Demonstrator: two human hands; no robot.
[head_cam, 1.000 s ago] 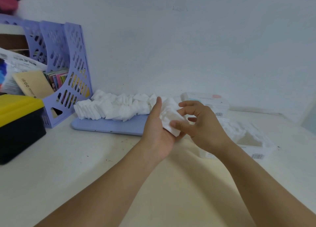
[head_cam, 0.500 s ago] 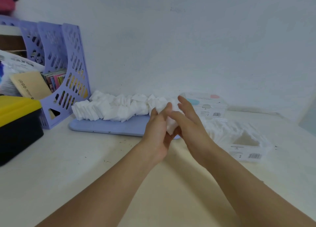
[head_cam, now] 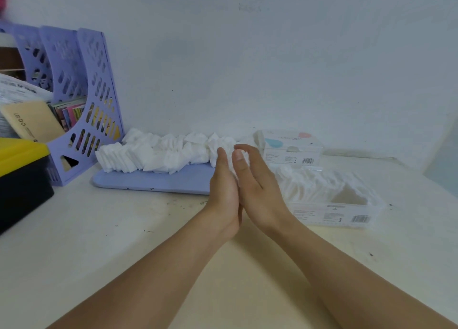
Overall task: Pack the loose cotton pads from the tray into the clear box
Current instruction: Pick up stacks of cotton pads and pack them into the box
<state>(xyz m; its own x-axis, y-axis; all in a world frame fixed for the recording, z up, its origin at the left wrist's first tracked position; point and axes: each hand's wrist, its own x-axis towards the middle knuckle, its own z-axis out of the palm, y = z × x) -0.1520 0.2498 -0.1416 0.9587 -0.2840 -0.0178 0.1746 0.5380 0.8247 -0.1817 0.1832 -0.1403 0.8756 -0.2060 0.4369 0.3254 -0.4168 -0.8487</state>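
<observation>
A long heap of white cotton pads point(head_cam: 158, 155) lies along the back of a flat lilac tray point(head_cam: 153, 181). At the tray's right end, my left hand point(head_cam: 224, 192) and my right hand point(head_cam: 257, 190) press palm to palm, fingers straight, with a small stack of pads point(head_cam: 232, 161) squeezed between them. Only a sliver of that stack shows near my fingertips. The clear box point(head_cam: 347, 214) stands just right of my hands, with a row of pads point(head_cam: 309, 182) in its left part and a gap at its right end.
A second clear packet with printed labels point(head_cam: 290, 148) sits behind the box against the wall. A lilac file rack point(head_cam: 81, 86) with papers stands at the left, and a black case with a yellow lid point(head_cam: 22, 170) sits in front of it.
My right hand stopped picking at the pads in my left palm and flattened against it. Both hands now clamp the stack between them, a little nearer the box.
</observation>
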